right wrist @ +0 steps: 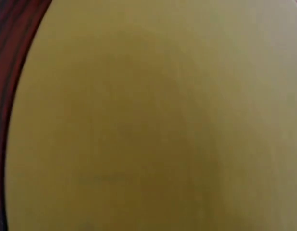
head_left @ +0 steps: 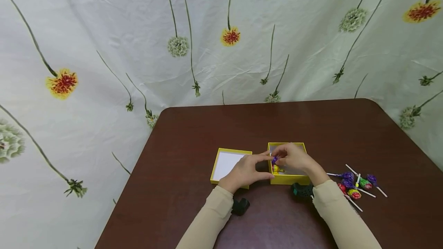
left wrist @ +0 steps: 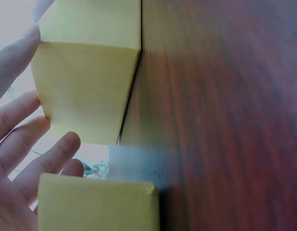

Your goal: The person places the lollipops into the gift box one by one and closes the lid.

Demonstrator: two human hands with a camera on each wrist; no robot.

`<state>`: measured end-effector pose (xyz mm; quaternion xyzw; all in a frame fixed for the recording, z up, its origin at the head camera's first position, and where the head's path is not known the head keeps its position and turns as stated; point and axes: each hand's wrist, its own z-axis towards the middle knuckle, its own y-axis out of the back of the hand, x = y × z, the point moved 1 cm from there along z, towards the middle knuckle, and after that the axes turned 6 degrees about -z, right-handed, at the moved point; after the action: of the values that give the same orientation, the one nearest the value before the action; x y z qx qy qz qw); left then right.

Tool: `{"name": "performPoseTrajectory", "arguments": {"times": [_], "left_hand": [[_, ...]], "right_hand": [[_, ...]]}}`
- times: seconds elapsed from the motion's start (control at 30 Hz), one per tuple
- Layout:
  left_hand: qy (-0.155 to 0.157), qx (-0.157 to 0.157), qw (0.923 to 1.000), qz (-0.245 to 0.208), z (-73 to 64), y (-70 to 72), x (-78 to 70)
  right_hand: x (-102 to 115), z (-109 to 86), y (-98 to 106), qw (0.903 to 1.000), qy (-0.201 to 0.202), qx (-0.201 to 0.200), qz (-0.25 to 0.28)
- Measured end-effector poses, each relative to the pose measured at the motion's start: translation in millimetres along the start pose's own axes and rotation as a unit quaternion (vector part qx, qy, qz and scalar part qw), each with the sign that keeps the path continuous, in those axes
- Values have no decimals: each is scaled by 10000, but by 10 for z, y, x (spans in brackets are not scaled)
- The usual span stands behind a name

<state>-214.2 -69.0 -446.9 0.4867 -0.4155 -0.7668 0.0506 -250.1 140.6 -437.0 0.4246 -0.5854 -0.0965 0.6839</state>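
A yellow box (head_left: 290, 180) with a pale inside sits on the table, a yellow lollipop (head_left: 275, 168) lying in its left part. My right hand (head_left: 294, 157) reaches down into the box and pinches a purple lollipop (head_left: 274, 160) near the left wall. My left hand (head_left: 246, 169) rests its fingertips and thumb on the box's left side. In the left wrist view those fingers (left wrist: 23, 50) touch the rim, spread out along the box wall (left wrist: 85, 86). The box's outer side (right wrist: 138, 115) fills the right wrist view, so the right hand is hidden there.
Left of the box lies a shallow yellow tray or lid (head_left: 226, 163) with a white inside, partly behind my left hand. Several wrapped lollipops (head_left: 347, 180) are heaped on the dark wooden table (head_left: 187, 137) beside my right forearm. A flowered cloth (head_left: 207, 68) hangs behind.
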Motion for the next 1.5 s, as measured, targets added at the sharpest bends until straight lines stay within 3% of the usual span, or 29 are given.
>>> {"name": "performPoseTrajectory", "arguments": {"times": [0.33,0.73,1.03,1.23,1.5], "left_hand": [[49,19,10000,2,5,6,-11],[91,26,10000,30,-4,-21,-14],[177,82,9998,38,12,-20,-23],[307,91,9995,15,20,-26,-14],[362,79,9993,-29,8,-14,-11]], "right_hand": [[-1,15,-14,9999,98,14,31],[50,-53,-23,9996,-199,-176,138],[73,-318,171,9963,-88,-836,155],[6,-547,322,9896,-474,-1350,160],[-195,-829,510,9814,-973,-1651,-76]]}}
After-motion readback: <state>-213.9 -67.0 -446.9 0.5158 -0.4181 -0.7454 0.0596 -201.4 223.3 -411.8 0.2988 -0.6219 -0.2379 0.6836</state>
